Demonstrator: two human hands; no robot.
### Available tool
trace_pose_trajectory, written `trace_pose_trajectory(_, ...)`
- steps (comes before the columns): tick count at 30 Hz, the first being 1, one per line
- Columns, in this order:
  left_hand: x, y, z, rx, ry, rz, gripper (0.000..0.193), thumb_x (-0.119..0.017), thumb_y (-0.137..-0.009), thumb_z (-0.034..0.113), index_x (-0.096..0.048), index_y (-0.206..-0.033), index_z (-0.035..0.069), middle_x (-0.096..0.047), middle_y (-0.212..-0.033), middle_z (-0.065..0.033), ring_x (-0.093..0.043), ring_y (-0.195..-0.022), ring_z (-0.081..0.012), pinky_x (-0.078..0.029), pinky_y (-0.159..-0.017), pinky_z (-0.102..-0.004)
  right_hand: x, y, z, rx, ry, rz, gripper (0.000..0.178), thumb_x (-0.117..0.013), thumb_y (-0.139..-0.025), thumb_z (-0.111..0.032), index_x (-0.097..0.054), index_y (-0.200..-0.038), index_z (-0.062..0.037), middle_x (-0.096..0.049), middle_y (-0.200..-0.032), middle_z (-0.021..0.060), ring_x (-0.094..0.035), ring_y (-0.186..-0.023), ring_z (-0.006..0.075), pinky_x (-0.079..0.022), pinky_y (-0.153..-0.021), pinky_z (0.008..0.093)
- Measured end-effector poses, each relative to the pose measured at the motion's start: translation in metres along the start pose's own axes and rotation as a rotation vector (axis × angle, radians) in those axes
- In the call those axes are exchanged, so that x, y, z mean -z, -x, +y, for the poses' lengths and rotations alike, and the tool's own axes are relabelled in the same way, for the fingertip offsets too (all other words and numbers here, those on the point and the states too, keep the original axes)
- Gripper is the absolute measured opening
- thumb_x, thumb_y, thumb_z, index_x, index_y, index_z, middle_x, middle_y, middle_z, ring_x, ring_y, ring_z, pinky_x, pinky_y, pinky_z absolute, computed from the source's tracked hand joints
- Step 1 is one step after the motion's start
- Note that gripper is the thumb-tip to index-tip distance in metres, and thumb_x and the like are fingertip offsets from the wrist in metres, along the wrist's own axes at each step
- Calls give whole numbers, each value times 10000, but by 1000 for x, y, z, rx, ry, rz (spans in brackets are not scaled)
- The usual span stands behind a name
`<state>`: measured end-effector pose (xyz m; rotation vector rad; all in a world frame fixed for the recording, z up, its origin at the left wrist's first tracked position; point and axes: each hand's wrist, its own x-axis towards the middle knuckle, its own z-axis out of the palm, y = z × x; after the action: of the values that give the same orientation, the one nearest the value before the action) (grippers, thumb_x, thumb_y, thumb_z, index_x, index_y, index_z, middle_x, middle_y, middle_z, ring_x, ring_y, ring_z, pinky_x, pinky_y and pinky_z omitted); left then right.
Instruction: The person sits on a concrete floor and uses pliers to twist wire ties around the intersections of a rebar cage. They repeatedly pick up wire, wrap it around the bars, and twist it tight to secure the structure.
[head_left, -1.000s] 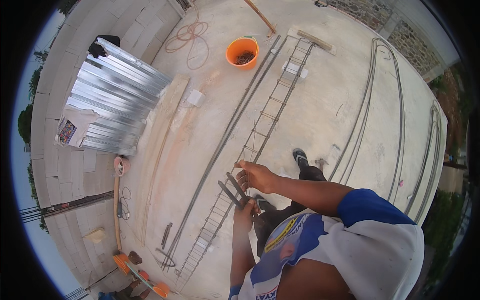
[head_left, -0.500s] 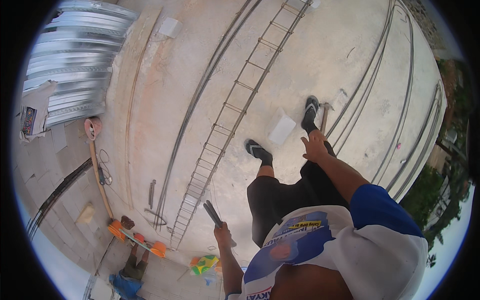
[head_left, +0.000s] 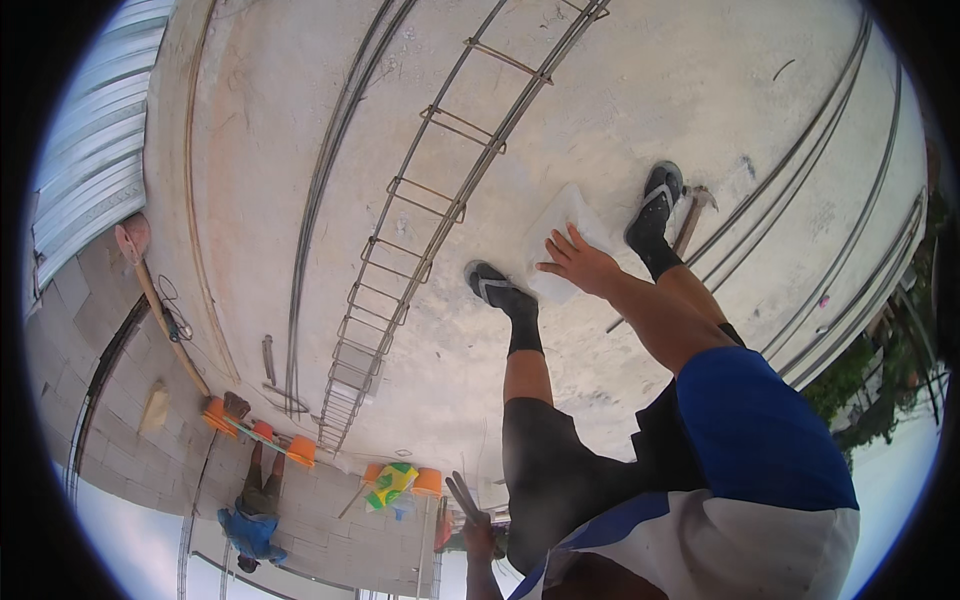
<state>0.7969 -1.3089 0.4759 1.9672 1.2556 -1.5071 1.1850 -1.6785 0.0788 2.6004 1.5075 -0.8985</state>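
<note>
Head view: right hand point(head_left: 578, 262) open, fingers spread, over a white sheet point(head_left: 560, 235); left hand point(head_left: 478, 535), below the sheet, grips pliers point(head_left: 461, 496).

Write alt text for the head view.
A person stands on a concrete slab, right hand open above a pale flat sheet, left hand holding pliers. A rebar cage lies alongside.
</note>
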Motion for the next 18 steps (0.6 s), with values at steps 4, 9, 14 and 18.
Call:
trace_pose_trajectory(4,-4,5,15,-16,47,-11,115,-566,-805,92,-496,-729,41,-533,-665,-147,-593,-609,-316,-450,-524,-445,0,-11,16,37,-32,18,540,-569,-892,-235,-402,-1406,-249,-539,-1240,75,-464,-1246,307,-274,-1080,576)
trace_pose_trajectory(9,29,34,113,332,184,-12,140,-532,-848,117,-491,-738,41,-510,-620,-109,-573,-519,-234,-454,-476,-376,48,20,58,-218,-168,-33,570,-557,-906,-259,-376,-1444,-202,-518,-1256,136,-485,-1188,348,-332,-1017,602)
trace_pose_trajectory(14,45,73,184,258,227,29,177,-475,-863,104,-511,-699,49,-485,-583,-64,-545,-483,-173,-461,-445,-357,121,131,143,-399,-269,-43,666,-599,-881,-276,-341,-1483,-157,-492,-1302,176,-479,-1191,369,-351,-992,610)
trace_pose_trajectory(18,46,113,256,240,257,60,205,-465,-866,114,-518,-676,56,-485,-576,-74,-535,-472,-178,-449,-440,-383,211,232,219,-516,-235,-97,721,-648,-841,-283,-342,-1479,-146,-490,-1300,180,-480,-1192,367,-349,-989,608)
